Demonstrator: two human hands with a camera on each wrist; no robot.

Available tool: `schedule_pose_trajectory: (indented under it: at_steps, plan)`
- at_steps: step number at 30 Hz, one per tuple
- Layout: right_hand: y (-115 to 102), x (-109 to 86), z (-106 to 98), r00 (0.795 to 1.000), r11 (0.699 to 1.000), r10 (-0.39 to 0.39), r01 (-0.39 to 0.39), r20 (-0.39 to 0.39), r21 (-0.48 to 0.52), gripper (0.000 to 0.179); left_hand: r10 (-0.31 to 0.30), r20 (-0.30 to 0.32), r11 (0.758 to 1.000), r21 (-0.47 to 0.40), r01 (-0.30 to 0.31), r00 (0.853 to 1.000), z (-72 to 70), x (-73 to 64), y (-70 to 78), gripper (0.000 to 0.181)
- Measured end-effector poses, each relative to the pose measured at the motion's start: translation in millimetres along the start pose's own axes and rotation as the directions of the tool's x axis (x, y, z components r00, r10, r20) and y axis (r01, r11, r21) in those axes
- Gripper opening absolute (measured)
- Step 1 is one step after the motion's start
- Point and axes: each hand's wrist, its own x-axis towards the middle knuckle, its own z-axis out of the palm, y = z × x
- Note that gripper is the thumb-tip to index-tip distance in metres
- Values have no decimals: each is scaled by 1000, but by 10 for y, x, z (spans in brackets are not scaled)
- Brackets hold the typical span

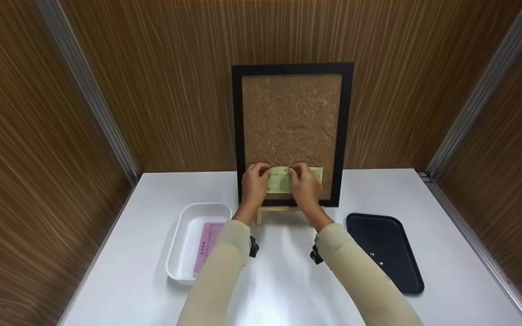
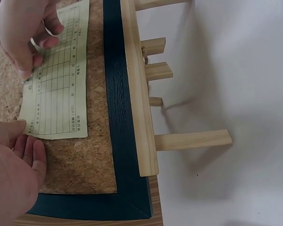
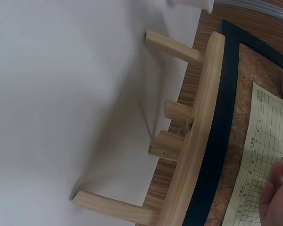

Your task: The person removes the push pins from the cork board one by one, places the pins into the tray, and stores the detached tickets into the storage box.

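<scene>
A pale green printed form slip (image 1: pixel 279 180) lies against the lower part of a black-framed cork board (image 1: pixel 292 117). My left hand (image 1: pixel 255 183) pinches the slip's left end near its upper corner, with the thumb on the cork side of the edge in the left wrist view. Midway along the slip's top edge, my right hand (image 1: pixel 305 183) has its fingertips on a small shiny thumbtack (image 2: pixel 25 81), mostly covered by the thumb. In the right wrist view the slip's ruled lines show beside the curled right fingers, and its right end sticks out past that hand.
A wooden easel (image 2: pixel 144 94) carries the board on the white table (image 1: pixel 283 280). On the left, a white tray (image 1: pixel 181 244) contains pink slips (image 1: pixel 209 242), partly behind my sleeve. A black tray (image 1: pixel 392 244) with small gold-coloured tacks (image 1: pixel 381 263) lies to the right.
</scene>
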Motion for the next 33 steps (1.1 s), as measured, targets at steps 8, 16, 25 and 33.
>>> schedule_pose_trajectory:
  at_steps: [8, 16, 25, 33]
  plan:
    - [-20, 6, 68, 999, 1000, -8, 7, -40, -10, 16, 6, -23, 999, -53, -7, 1000, -51, 4, -17, 10]
    - [-21, 1, 64, 1000, 1000, 10, -10, -10, -28, 17, 2, -29, 999, -45, -3, 1000, -55, 19, -30, 10]
    - [0, -15, 60, 1000, 999, -23, 23, 8, -27, 16, -3, -24, 999, -35, 2, 1000, -55, 12, -25, 10]
    - [3, -29, 49, 1000, 1000, -11, 11, 18, 8, 17, 8, -27, 1000, -30, -9, 1000, -57, 25, -29, 9]
